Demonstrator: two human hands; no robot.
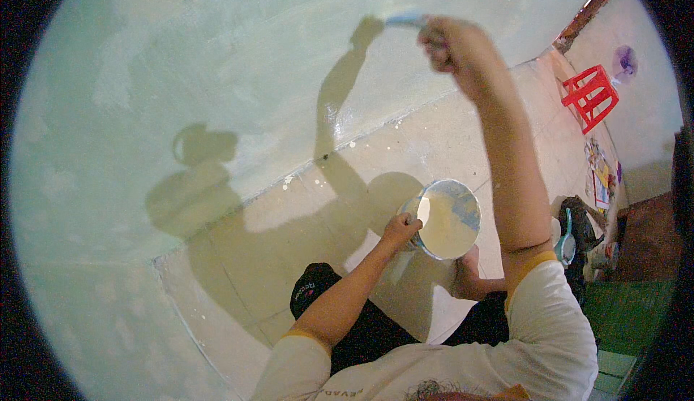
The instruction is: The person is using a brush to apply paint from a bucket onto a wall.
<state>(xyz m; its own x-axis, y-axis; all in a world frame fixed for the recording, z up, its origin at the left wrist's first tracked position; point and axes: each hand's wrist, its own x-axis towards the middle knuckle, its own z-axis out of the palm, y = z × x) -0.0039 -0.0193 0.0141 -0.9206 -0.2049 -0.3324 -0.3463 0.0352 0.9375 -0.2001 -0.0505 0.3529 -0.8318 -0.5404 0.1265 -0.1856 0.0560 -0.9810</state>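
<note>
My right hand is raised against the pale green wall, closed around a light blue flat tool, probably a scraper or brush; its exact type is unclear. My left hand grips the near left rim of a round bucket holding cream-white paint or paste, with blue and white smears inside. The bucket is low over the tiled floor, near my bent legs and bare foot. Shadows of my head and arms fall on the wall and floor.
At right are a red plastic stool, a purple object by the far wall, papers, a dark bag, a light blue handled container and a green mat. White specks dot the floor along the wall's base.
</note>
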